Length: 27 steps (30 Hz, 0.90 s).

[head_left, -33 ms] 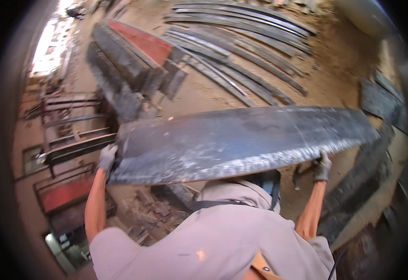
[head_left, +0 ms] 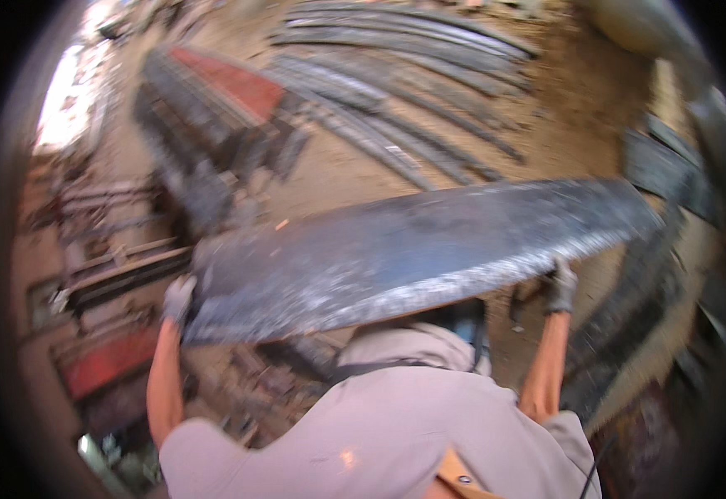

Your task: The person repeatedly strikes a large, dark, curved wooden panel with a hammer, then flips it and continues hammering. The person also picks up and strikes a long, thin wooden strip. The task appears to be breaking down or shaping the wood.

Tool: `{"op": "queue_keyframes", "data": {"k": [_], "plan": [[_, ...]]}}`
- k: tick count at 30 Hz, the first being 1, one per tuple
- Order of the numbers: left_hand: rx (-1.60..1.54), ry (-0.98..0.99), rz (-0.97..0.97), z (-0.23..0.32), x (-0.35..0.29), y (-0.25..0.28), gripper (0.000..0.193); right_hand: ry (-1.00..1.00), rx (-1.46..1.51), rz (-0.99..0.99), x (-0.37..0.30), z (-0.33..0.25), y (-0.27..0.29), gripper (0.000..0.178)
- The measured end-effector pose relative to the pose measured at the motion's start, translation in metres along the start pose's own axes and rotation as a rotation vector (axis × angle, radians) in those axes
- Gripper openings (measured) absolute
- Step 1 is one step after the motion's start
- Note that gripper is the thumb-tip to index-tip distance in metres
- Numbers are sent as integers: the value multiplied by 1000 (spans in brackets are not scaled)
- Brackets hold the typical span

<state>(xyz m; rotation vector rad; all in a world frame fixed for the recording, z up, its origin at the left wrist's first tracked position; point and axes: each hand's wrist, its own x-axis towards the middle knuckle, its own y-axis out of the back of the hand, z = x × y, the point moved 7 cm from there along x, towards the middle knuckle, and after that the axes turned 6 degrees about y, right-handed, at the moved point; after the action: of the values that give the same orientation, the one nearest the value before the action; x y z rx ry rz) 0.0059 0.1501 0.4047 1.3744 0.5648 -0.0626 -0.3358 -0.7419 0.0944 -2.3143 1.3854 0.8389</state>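
Observation:
A long, dark metal plate (head_left: 429, 241) stretches across in front of my body, held between both hands. Its surface is scuffed, with a bright whitish band along the near edge. My left hand (head_left: 178, 299), in a grey glove, is closed on the plate's left end, some fingers hidden by blur and the plate. Toward the right end, my right hand (head_left: 561, 287), also gloved, grips the near edge from below, its fingertips partly out of sight. The plate slants, its right end farther from me than its left.
Several long metal strips (head_left: 396, 91) lie on the sandy ground beyond the plate. A stack of dark beams with a red panel (head_left: 234, 81) stands at far left. Metal frames (head_left: 122, 274) are on the left, scrap pieces (head_left: 275, 374) near my body, dark plates (head_left: 666, 166) at right.
The plate has tilted: its left end is lower in the picture and its right end higher. The surroundings have shifted left and blurred. Both hands keep their grip.

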Motion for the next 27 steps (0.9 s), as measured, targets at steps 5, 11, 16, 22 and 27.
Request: {"op": "queue_keyframes", "data": {"k": [5, 11, 16, 22, 27], "plan": [[-33, 189, -137, -100, -55, -91, 37, 169, -155, -194, -82, -54, -75, 29], [-300, 467, -13, -203, -138, -163, 37, 403, -550, -406, -183, -47, -206, 36], [-472, 711, 73, -257, -266, -189, 37, 454, -922, -743, -248, -43, -312, 49], [-628, 1073, 223, -273, -473, -230, 37, 546, -1080, -1076, -318, -39, -427, 53], [-754, 1406, 359, -230, -678, -298, 38, 546, -1010, -1406, -361, 7, -503, 54]]}}
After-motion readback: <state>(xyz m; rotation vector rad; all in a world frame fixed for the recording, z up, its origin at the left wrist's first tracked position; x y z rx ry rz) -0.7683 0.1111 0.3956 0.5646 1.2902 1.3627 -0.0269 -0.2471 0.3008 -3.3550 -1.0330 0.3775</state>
